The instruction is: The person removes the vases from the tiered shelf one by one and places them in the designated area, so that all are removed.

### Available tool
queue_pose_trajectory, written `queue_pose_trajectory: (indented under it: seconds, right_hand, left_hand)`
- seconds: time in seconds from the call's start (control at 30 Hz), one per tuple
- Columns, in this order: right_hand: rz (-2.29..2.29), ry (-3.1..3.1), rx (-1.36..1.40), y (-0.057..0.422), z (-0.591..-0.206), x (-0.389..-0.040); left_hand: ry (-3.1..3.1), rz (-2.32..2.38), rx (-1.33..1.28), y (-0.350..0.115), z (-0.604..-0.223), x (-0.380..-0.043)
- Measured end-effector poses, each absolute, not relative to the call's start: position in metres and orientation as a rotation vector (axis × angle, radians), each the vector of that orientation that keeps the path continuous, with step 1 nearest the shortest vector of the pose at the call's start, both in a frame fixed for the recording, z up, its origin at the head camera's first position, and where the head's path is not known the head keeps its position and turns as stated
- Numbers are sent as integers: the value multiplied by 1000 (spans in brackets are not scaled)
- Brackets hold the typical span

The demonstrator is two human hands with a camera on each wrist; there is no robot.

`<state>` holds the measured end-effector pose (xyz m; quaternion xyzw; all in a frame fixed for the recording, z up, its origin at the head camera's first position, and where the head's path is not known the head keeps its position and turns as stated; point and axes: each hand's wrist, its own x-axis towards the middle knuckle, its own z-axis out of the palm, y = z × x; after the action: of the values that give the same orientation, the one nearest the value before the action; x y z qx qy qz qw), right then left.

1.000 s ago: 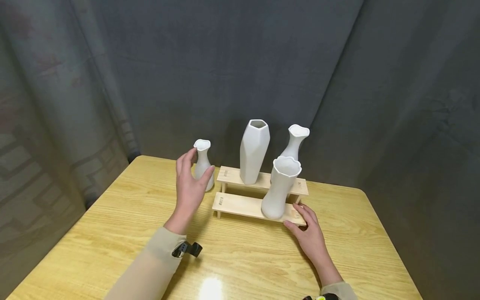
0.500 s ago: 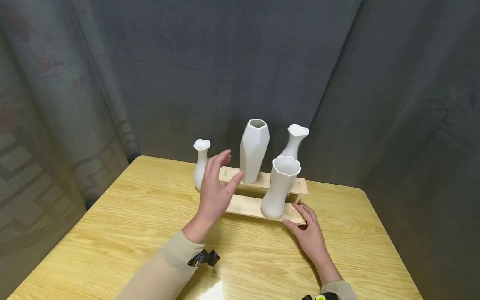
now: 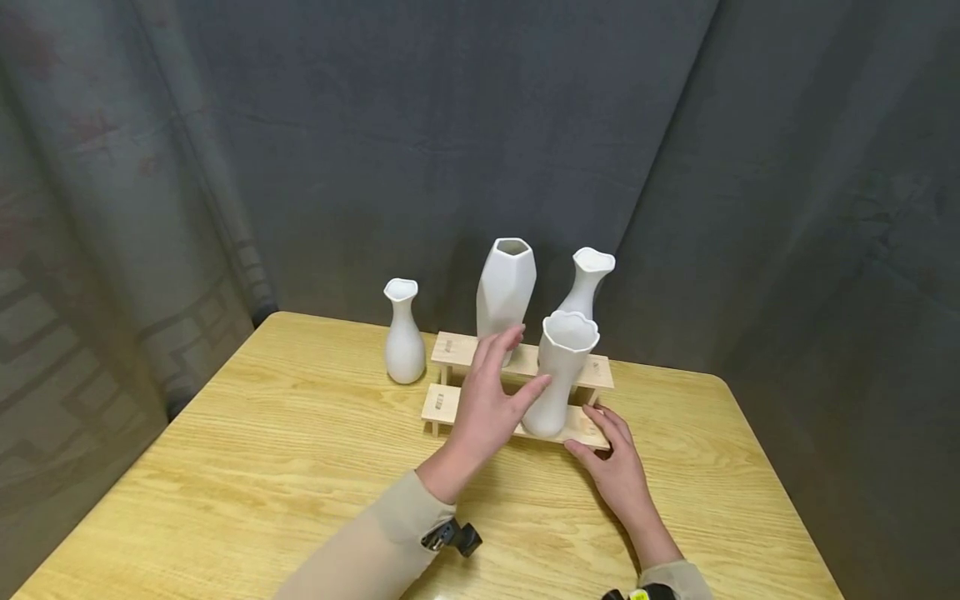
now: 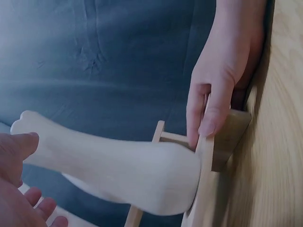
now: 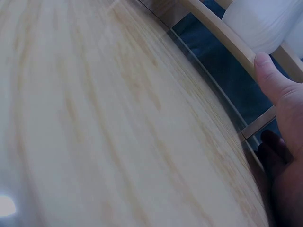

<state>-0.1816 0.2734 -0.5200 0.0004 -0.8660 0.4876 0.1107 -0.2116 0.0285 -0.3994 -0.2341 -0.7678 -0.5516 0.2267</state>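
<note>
Dark grey curtain [image 3: 420, 150] hangs behind my bench [image 3: 285, 442], which has a pale yellow wood grain, and a lighter patterned curtain [image 3: 82, 250] closes off the left. Toward the far side of the bench are 2 narrow wooden shelves, stepped: the lower shelf [image 3: 440, 403] near me and the upper shelf [image 3: 454, 348] just beyond it.

I have 2 hands at work. My right hand [image 3: 618, 467] pinches the right end of the lower shelf, thumb on the near edge and fingers at the far edge. My left hand [image 3: 487, 408] is spread, thumb held well away from the fingers, in front of the shelves and just left of the scalloped vase [image 3: 567, 367]. Its thumb overlaps that vase in my view; I cannot tell whether they touch.

All 4 vases are white and upright. The scalloped vase is on the lower shelf, toward its right end. On the upper shelf, the tall faceted vase [image 3: 507, 287] is left of the middle, partly behind my left fingers, and the wavy-rimmed vase [image 3: 583, 287] is to the right, its lower part hidden by the scalloped vase. The small vase [image 3: 404, 342] stands directly on the bench, just left of the shelves.
</note>
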Motion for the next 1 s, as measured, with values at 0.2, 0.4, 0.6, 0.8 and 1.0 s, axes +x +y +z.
queue_pose_trajectory:
  seconds: [0.2,0.4,0.6,0.8,1.0]
  right_hand:
    - [1428,-2524,17,274,-520,-181]
    - [1438,-2525,23,273,-520,-181]
    - [1441,-2528,22,272,-519,-181]
    - [1427,-2525,24,271,-518,-181]
    - [1425,-2543,13,272,-518,-181]
  left_hand:
    - [-2122,-1518,-606,44,-404,-212]
    - [-2138,-1615,-532,55,-410,-211]
    - [-2139,-1631,-507,60,-418,-210]
    - [-2158,-1628,-513,64,-422,-209]
    - [-2214,-1556,-505,69,-429,-209]
